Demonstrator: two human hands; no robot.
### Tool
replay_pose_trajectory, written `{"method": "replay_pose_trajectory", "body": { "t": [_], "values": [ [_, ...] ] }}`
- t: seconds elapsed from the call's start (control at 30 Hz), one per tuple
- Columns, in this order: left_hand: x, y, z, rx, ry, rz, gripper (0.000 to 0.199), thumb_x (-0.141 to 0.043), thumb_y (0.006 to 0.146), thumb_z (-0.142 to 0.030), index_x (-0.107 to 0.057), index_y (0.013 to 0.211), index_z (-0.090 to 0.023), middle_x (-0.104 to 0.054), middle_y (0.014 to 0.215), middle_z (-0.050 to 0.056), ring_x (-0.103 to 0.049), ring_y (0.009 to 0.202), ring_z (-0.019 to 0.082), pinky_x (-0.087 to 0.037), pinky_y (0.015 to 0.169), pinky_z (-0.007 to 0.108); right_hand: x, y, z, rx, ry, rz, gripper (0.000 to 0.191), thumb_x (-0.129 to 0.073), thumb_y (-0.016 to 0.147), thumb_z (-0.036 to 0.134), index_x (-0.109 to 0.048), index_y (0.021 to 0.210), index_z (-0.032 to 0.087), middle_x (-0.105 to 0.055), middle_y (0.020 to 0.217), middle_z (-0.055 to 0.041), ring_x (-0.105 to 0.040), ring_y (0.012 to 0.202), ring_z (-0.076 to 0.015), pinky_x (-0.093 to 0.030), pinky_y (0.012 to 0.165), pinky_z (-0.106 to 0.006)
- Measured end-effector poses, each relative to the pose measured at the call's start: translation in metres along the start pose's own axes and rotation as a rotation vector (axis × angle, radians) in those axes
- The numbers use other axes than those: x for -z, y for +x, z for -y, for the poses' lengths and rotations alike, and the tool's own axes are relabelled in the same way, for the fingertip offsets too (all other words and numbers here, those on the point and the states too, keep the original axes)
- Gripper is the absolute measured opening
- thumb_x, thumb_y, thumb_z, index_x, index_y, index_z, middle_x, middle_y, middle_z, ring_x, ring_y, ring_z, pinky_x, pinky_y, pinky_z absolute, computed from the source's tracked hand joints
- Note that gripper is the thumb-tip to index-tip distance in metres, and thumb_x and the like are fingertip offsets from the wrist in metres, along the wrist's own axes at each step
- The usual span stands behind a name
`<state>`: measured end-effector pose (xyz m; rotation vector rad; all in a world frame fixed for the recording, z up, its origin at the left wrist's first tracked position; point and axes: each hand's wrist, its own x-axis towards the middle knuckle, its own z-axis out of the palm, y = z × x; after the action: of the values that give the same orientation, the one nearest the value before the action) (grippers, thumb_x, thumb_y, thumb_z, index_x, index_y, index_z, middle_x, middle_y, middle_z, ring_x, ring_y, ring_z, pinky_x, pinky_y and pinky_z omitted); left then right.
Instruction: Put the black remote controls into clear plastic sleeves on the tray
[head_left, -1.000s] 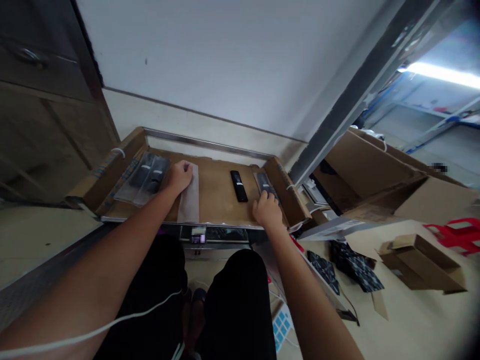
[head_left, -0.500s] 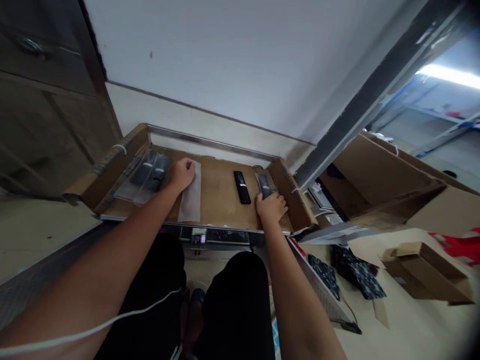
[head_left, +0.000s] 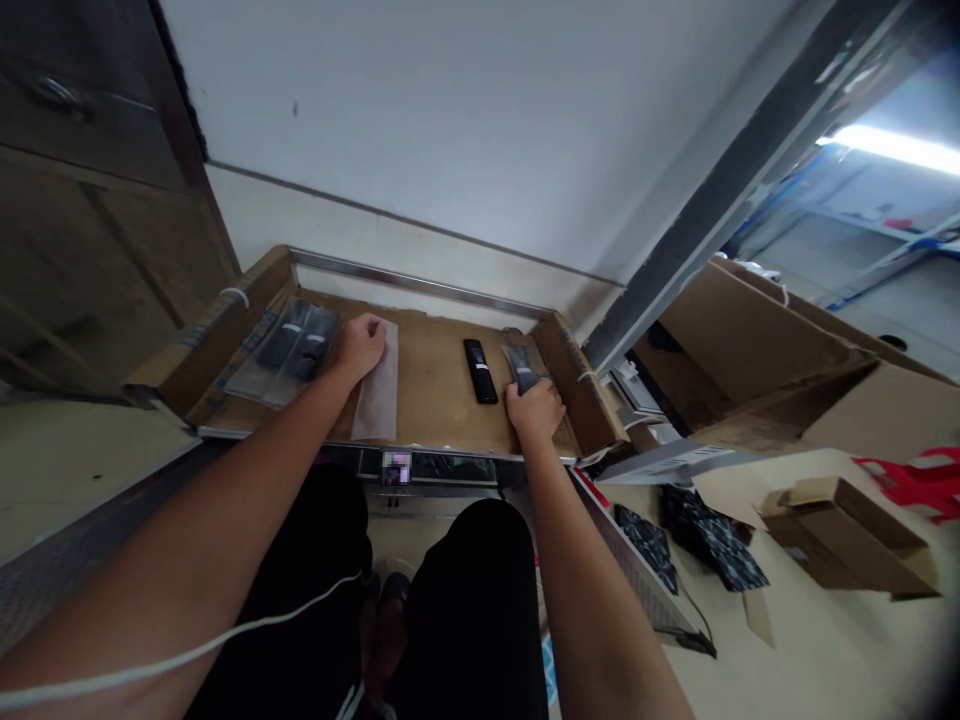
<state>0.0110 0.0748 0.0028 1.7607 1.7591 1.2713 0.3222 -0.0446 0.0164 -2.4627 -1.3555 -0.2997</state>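
Observation:
My left hand (head_left: 361,345) is closed, its fingers pinched at the upper left edge of a frosted plastic bag (head_left: 379,400) that lies flat. Left of that hand are dark items in clear plastic bags (head_left: 289,350). At the right end of the tray, my right hand (head_left: 536,407) is closed around the lower part of a dark bagged remote control (head_left: 523,368), whose top end sticks out beyond the fingers. Between the hands lies a bare black remote control (head_left: 480,371) with a small white label.
A cardboard-lined tray (head_left: 439,400) with raised side walls stands against the white wall (head_left: 420,120). To the right are a large open carton (head_left: 757,350), a smaller box (head_left: 847,535) and dark patterned packets (head_left: 712,540) on the floor. A white cable (head_left: 225,640) crosses my left arm.
My right hand's spread fingers have drawn in around the bagged remote control, which has shifted slightly. My left hand stays at the frosted bag. The whole view has shifted a little.

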Motion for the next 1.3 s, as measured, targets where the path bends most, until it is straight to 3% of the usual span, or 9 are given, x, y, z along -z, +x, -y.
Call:
{"method": "replay_pose_trajectory", "body": {
  "t": [1.13,1.3],
  "values": [
    [0.0015,-0.0010,-0.0019,-0.007,-0.012,-0.006,0.021,-0.051,0.090,-0.032,-0.069,0.090,-0.020,-0.074,0.096,0.010,-0.068,0.092,0.024,-0.050,0.086,0.034,0.0039,-0.0022,0.0015,0.046,-0.012,0.003,0.045,-0.054,0.094,0.041,-0.059,0.116,0.003,-0.070,0.111,-0.0261,-0.066,0.107,-0.0383,-0.045,0.092,-0.046],
    [-0.0005,0.0006,-0.0010,0.024,-0.062,-0.081,0.025,-0.054,0.090,-0.026,-0.062,0.112,-0.018,-0.071,0.108,0.011,-0.066,0.099,0.023,-0.050,0.092,0.035,0.0004,-0.0007,0.0005,0.044,-0.008,-0.003,0.045,-0.054,0.094,0.042,-0.060,0.115,0.003,-0.070,0.111,-0.0258,-0.065,0.109,-0.0384,-0.045,0.093,-0.046]
  ]
}}
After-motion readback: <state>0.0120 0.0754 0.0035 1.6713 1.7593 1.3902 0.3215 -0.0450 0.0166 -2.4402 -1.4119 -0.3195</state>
